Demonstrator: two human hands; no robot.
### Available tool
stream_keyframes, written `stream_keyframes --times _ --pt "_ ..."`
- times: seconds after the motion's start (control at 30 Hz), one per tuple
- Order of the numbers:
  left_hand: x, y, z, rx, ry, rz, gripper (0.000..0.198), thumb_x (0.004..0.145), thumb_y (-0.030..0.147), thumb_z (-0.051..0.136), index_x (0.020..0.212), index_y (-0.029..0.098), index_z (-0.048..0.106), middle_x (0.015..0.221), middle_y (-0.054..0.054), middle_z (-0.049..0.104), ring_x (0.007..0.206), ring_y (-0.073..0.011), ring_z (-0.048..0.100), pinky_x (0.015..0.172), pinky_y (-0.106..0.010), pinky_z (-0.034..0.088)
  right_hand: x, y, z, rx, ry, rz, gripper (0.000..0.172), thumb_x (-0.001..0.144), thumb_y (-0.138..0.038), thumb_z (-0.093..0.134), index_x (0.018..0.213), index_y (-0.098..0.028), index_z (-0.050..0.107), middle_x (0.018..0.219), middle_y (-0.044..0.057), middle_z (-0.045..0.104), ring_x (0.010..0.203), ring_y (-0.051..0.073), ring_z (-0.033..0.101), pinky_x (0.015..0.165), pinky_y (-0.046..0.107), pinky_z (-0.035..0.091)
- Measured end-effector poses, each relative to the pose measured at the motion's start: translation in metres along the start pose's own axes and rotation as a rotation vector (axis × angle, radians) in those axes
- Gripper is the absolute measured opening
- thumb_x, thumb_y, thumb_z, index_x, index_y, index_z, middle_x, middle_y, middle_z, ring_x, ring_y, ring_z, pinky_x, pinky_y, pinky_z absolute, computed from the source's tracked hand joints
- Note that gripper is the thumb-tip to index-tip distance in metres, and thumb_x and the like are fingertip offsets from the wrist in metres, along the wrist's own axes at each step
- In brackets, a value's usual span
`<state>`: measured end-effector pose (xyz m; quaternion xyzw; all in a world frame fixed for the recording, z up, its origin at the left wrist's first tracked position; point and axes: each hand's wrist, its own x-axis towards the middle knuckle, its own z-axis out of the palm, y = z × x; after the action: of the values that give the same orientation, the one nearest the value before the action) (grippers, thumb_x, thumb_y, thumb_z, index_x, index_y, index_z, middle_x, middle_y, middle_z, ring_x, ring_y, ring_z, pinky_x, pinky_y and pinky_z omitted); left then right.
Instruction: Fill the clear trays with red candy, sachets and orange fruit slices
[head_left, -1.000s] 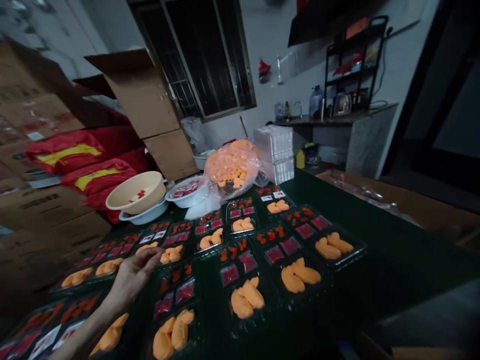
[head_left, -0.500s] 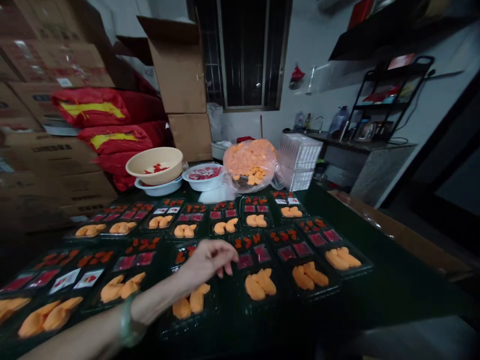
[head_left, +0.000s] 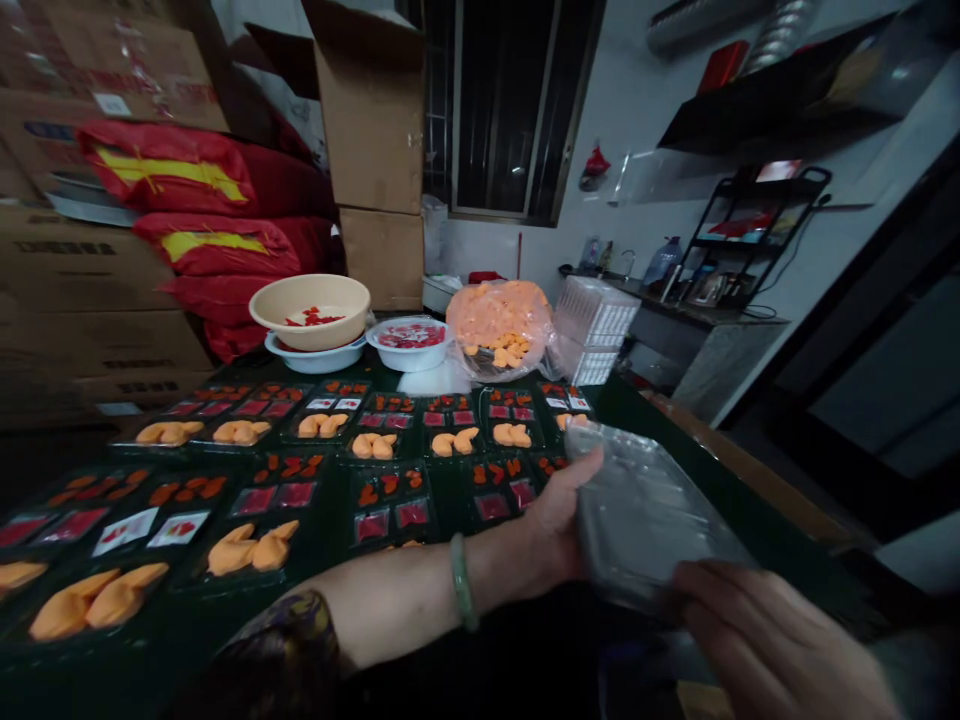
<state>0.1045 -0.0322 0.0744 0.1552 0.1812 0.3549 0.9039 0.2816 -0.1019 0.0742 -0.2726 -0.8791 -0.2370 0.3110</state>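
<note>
My left hand (head_left: 556,520), with a green bangle on the wrist, grips the left edge of clear plastic lids (head_left: 645,515), which look like a stack. At the lids' lower right corner, the fingers of my right hand (head_left: 772,630) are closed on the edge. Both hands hold the lids tilted above the right part of the table, hiding some trays. Nearby stands a dark tray with red packets (head_left: 493,507), dried red pieces and orange food, part of it behind my left arm. To the left, another tray carries orange pieces (head_left: 253,550).
Several filled trays stand in rows on the dark green table (head_left: 322,590). Along its back are a cream basin (head_left: 309,310), a white bowl of packets (head_left: 410,342), a bag of orange pieces (head_left: 499,325) and stacked white baskets (head_left: 596,325). Cardboard boxes (head_left: 375,120) rise behind.
My left hand has moved right from above the trays and now holds the plastic lids. My right hand has come into view with them. The view has shifted slightly.
</note>
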Motion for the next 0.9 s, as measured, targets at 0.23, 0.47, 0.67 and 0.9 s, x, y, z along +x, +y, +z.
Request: stream_keyframes --times 0.23,0.47,0.67,0.9 --pt "-0.017 0.041 -0.030 0.002 0.112 0.457 0.038 0.077 0.046 0.053 0.087 0.010 0.061 0.060 -0.004 0.061 0.053 -0.0154 0.056 0.061 -0.027 0.043 0.092 -0.019 0.065 0.691 -0.288 0.376 0.023 0.081 -0.034 0.054 0.097 -0.018 0.055 0.085 0.005 0.062 0.074 0.016 0.058 0.063 0.025 0.047" --pt "-0.031 0.057 -0.053 0.045 0.154 0.383 0.077 0.074 0.073 0.016 0.054 0.012 0.058 0.037 -0.003 0.047 0.036 -0.0126 0.046 0.041 -0.024 0.035 0.150 -0.019 0.119 1.128 -0.409 0.741 0.030 0.072 -0.045 0.056 0.063 -0.017 0.052 0.045 -0.003 0.048 0.037 0.008 0.041 0.036 0.019 0.030" --pt "-0.048 0.077 -0.076 0.181 0.126 0.414 0.087 0.069 0.076 0.000 0.041 0.013 0.053 0.033 -0.007 0.046 0.034 -0.0140 0.045 0.043 -0.025 0.038 0.184 -0.024 0.129 1.291 -0.602 0.736 0.035 0.069 -0.048 0.058 0.058 -0.015 0.051 0.045 -0.003 0.048 0.033 0.006 0.040 0.034 0.016 0.030" --pt "-0.075 0.086 -0.096 0.150 0.104 0.527 0.084 0.066 0.080 0.008 0.036 0.013 0.049 0.035 -0.009 0.048 0.040 -0.0160 0.052 0.051 -0.028 0.043 0.205 -0.042 0.149 1.322 -0.724 0.703 0.029 0.071 -0.043 0.054 0.063 -0.015 0.050 0.050 -0.002 0.052 0.034 0.006 0.043 0.032 0.015 0.030"
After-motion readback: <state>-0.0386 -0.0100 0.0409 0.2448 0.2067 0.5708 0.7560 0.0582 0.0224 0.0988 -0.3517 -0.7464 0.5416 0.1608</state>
